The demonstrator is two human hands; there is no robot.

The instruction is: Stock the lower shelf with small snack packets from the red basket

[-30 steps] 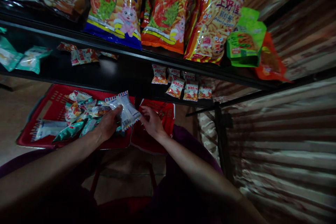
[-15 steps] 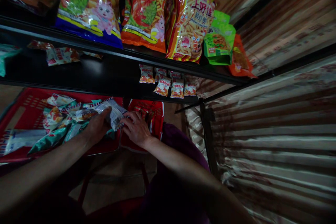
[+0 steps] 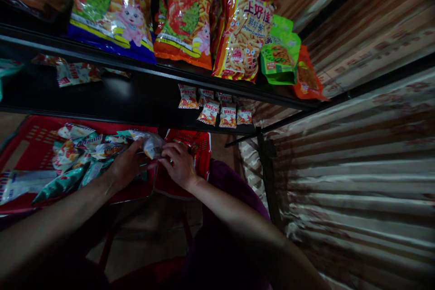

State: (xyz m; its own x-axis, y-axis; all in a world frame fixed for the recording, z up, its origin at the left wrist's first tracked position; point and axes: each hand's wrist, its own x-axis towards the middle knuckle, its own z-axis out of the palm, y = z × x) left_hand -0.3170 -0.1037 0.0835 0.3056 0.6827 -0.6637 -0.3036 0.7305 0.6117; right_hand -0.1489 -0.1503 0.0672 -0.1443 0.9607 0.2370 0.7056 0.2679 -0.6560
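Observation:
Between my hands is a small silvery-white snack bag (image 3: 152,143), held above the right end of a red basket (image 3: 22,145). My left hand (image 3: 127,163) grips its left side, thumb on top. My right hand (image 3: 178,163) has its bent fingers on the bag's right edge. Part of the bag is hidden by the fingers. White and green snack bags (image 3: 68,156) lie piled in the basket, left of my left hand. Under and behind my right hand stands a smaller red basket (image 3: 204,145) with reddish packets inside, mostly covered by the hand.
Small snack bags (image 3: 208,112) stand in a group on the lower black shelf (image 3: 142,104). Large bags of prawn crackers (image 3: 243,31) and other snacks line the upper shelf (image 3: 112,56). A corrugated wall (image 3: 350,181) and a dark post (image 3: 268,176) are at the right.
The bag in my hands has been turned and folded, so less of its printed side shows. Both hands stay nearly in place. The whole view has shifted slightly.

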